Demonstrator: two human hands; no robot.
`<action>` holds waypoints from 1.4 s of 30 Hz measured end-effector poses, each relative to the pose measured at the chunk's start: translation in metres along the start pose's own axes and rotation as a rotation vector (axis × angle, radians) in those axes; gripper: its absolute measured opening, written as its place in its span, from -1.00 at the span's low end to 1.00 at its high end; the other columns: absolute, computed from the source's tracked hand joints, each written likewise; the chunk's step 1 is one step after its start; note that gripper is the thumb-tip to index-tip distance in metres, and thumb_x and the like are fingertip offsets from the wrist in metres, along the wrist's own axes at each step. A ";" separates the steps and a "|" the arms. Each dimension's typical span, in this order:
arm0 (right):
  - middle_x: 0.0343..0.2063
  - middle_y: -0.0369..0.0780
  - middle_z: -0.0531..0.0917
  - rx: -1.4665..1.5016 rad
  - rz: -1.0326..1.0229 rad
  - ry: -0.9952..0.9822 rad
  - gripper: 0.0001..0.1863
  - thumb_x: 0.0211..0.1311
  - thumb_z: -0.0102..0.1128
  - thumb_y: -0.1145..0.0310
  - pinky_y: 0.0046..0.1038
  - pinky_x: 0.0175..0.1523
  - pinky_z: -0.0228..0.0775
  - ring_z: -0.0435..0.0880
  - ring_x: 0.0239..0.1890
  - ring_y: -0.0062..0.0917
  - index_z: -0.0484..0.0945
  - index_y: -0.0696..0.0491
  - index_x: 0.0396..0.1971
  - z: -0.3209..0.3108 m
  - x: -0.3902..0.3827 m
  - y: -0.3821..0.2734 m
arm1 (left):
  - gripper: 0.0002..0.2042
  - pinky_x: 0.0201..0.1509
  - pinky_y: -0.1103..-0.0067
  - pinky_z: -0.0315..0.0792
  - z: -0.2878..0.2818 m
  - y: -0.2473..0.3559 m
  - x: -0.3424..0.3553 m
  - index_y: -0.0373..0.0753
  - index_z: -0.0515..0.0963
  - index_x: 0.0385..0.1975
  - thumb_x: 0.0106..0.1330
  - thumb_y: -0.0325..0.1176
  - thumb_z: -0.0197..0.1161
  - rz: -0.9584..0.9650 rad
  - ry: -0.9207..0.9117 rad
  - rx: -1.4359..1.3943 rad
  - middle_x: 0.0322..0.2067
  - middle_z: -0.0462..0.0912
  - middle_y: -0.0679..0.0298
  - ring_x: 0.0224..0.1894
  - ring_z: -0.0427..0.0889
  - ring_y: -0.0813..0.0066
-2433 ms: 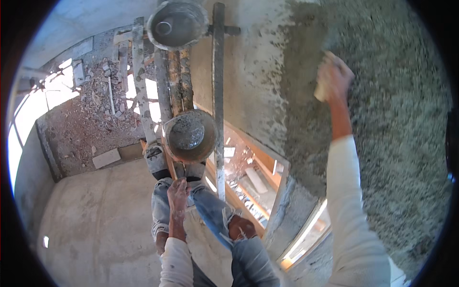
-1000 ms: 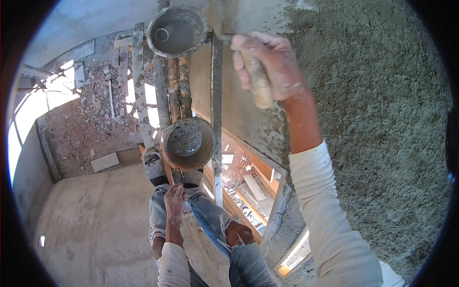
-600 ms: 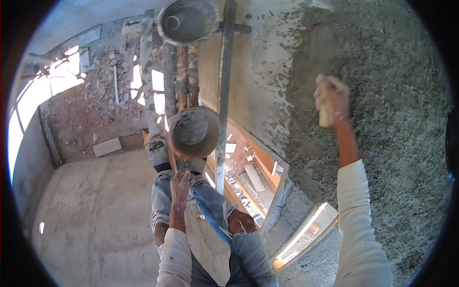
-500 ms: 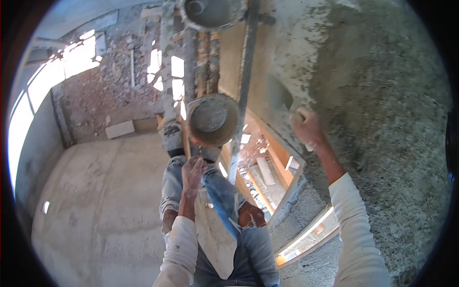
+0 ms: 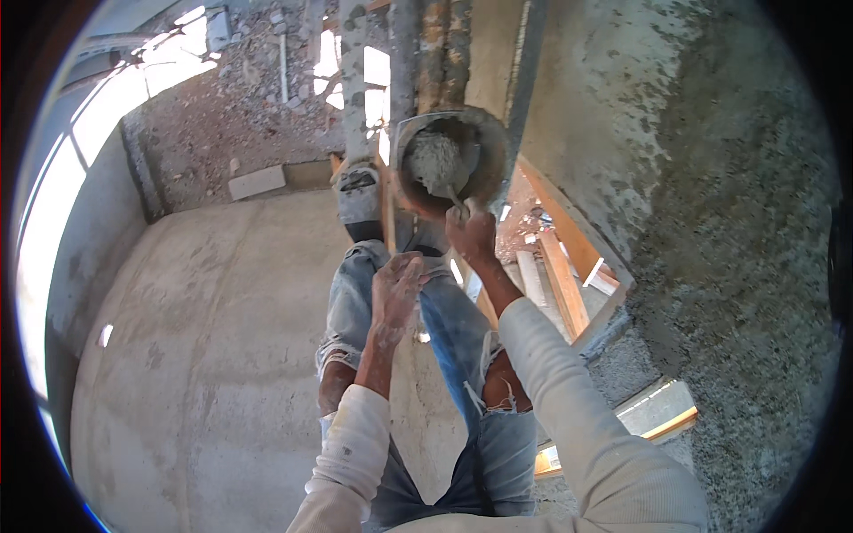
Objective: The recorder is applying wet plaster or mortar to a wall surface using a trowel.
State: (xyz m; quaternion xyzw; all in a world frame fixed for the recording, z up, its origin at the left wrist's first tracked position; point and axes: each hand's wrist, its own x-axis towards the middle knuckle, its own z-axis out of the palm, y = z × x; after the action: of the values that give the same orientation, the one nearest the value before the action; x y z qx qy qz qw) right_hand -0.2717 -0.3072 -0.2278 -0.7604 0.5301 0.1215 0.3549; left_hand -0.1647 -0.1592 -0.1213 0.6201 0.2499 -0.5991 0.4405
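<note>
My right hand [image 5: 471, 229] is closed on a trowel, its blade down in the grey mortar [image 5: 431, 160] of a round bucket [image 5: 489, 178] above my shoes. My left hand [image 5: 395, 284] is closed over my knees by a narrow wooden strip [image 5: 388, 226]; whatever it may hold is hidden. The bucket rests on planks and poles [image 5: 353, 89] that run away from me. To my right rises a wall [image 5: 729, 266] with rough, dark, damp plaster beside a paler smooth band [image 5: 577, 89].
On the left lie a concrete floor [image 5: 178, 329], a low grey wall [image 5: 98, 249] and rubble [image 5: 249, 107] with a pale slab [image 5: 258, 182]. Below the right wall is an opening with boards [image 5: 560, 275]; light shows through gaps between the planks.
My right hand has left the plastered wall and moved left with the trowel into the bucket. My view has shifted, so the far bucket is now out of sight.
</note>
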 end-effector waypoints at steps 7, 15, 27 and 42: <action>-0.60 0.06 0.67 -0.016 -0.127 0.285 -0.72 0.26 0.23 0.21 -0.08 -0.28 0.57 0.72 -0.46 0.03 0.60 0.17 -0.35 -0.124 0.051 -0.074 | -0.67 -0.38 0.68 0.42 -0.019 -0.036 0.006 -0.39 0.61 0.06 0.50 -0.25 0.22 0.014 0.034 0.014 -0.35 0.68 0.33 -0.40 0.61 0.63; -0.60 -0.02 0.69 0.262 -0.398 0.098 -0.71 0.31 0.33 0.25 -0.25 -0.36 0.55 0.71 -0.56 -0.28 0.65 0.22 -0.31 -0.300 0.003 -0.220 | -0.67 -0.33 0.68 0.48 -0.040 -0.039 -0.044 -0.40 0.59 0.10 0.55 -0.26 0.17 0.103 -0.001 0.072 -0.24 0.70 0.28 -0.34 0.65 0.60; -0.64 -0.36 0.58 0.408 -0.003 0.534 -0.77 0.44 0.28 0.23 -0.61 -0.69 0.29 0.44 -0.71 -0.76 0.69 0.09 -0.29 -0.535 -0.084 -0.117 | -0.67 -0.20 0.66 0.52 -0.056 -0.038 -0.084 -0.41 0.59 0.08 0.58 -0.25 0.13 0.096 -0.076 0.137 -0.24 0.70 0.28 -0.33 0.60 0.62; -0.24 0.13 0.72 -0.440 -0.131 -0.277 -0.66 0.14 0.18 0.37 -0.08 0.06 0.54 0.71 -0.07 0.01 0.63 0.21 -0.11 -0.085 0.040 -0.053 | -0.43 -0.01 0.32 0.54 -0.025 -0.053 0.025 -0.31 0.71 -0.13 0.41 0.19 0.16 0.082 0.038 0.706 -0.27 0.78 -0.01 -0.20 0.77 0.08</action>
State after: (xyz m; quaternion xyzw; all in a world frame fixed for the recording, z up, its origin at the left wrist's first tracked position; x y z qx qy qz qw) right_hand -0.2241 -0.3825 -0.1671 -0.8281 0.3868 0.3136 0.2573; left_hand -0.1918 -0.1176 -0.1614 0.7547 0.0104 -0.6188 0.2178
